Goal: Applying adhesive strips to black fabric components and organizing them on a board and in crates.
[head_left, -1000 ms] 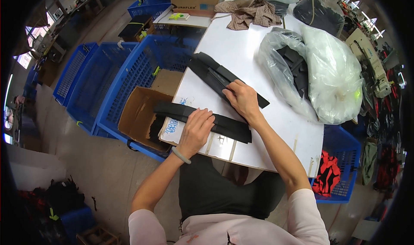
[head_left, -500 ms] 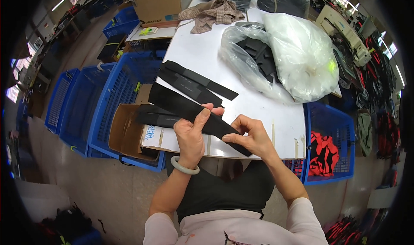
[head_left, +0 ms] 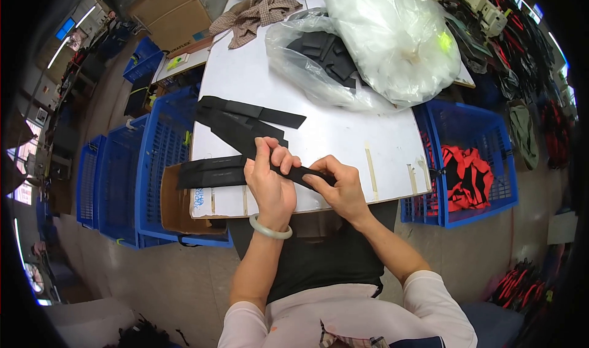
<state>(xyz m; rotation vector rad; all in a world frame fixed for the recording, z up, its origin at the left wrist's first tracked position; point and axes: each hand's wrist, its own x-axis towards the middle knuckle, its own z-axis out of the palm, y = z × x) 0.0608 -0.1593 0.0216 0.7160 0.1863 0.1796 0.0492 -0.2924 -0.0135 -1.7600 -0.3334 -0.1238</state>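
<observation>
A long black fabric strip (head_left: 238, 139) slants across the near part of the white table (head_left: 331, 133), and both my hands grip it. My left hand (head_left: 270, 188), a pale bangle at its wrist, has its fingers curled round the strip's middle, with the thumb pointing up. At the strip's right end, my right hand (head_left: 345, 191) pinches it between thumb and fingers. The part between my hands looks narrow, as if folded or turned on edge. More black strips (head_left: 270, 115) lie beyond my left hand. Another stack of black strips (head_left: 211, 173) overhangs the table's left edge.
An open clear bag of black pieces (head_left: 322, 50) and a full whitish plastic bag (head_left: 399, 41) take up the far right. A checked cloth (head_left: 254, 14) lies behind. Blue crates (head_left: 165, 133) and a cardboard box (head_left: 175, 201) stand left; another blue crate (head_left: 503, 127) holds red-and-black fabric.
The strip's flat face showed between my hands before; now that part looks narrower. My left hand has rolled, its fingers curling more round the strip. The whole view has shifted.
</observation>
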